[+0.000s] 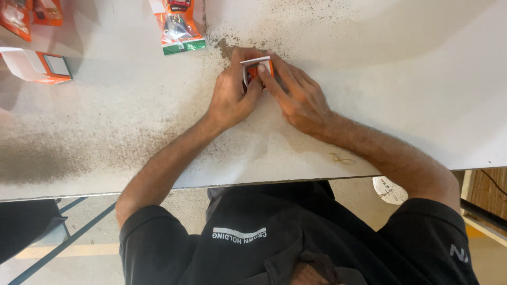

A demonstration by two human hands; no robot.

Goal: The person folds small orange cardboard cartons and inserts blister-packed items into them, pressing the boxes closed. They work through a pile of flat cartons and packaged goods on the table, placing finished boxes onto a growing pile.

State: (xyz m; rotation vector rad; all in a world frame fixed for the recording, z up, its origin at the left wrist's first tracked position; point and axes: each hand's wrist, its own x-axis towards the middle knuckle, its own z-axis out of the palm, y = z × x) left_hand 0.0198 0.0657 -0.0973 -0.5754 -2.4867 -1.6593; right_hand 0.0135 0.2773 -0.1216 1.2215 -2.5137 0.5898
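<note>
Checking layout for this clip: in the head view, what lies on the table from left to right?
Orange packets at the corner → open white-and-orange box → orange-and-green packet → left hand → small orange-and-white box → right hand → rubber band.

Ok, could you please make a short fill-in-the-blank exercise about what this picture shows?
1. Both hands hold a small ____ and white box.
2. The left hand and the right hand work above a white ____ with dark speckles.
3. An open box lies at the far ____ side of the picture.

Missing words: orange; table; left
</note>
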